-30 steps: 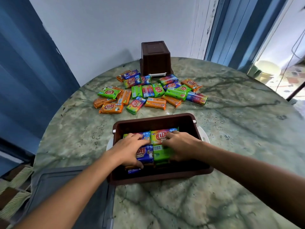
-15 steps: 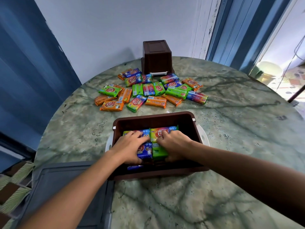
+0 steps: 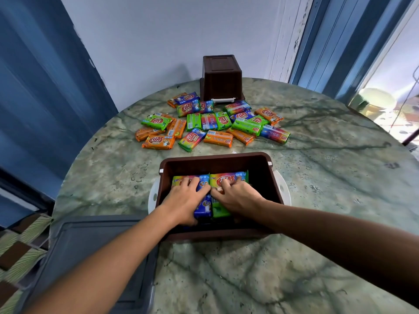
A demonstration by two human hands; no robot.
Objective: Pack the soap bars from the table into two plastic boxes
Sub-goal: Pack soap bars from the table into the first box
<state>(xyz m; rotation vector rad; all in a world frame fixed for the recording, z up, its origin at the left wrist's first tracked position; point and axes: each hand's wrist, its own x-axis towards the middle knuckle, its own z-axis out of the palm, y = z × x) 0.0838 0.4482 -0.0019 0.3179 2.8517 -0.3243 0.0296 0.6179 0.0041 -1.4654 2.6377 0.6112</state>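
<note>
Two hands were down inside the brown box (image 3: 217, 163) in the middle of the frame. The left hand (image 3: 184, 200) lay flat on a blue soap bar (image 3: 204, 208), fingers spread and mostly straight, pressing on it w/o curling round it. The right hand (image 3: 238, 197) sat just beside it on a green soap bar (image 3: 218, 210), w/ fingers bent at the tips on a rainbow soap bar (image 3: 227, 179); couldn't tell if it pinched the wrapper or only pushed. The two hands nearly touched at the fingertips. The packed bars filled the box floor, side by side.

Lots more loose soap bars (image 3: 210, 125), orange, green & rainbow, lay in a messy heap on the green marble table (image 3: 317, 177), above the box in the frame. A second brown box (image 3: 221, 78) stood bottom-up behind the heap, near the top center, touching a few bars at its base. A gray lid (image 3: 90, 257) sat at the lower left, partly under the left arm.
</note>
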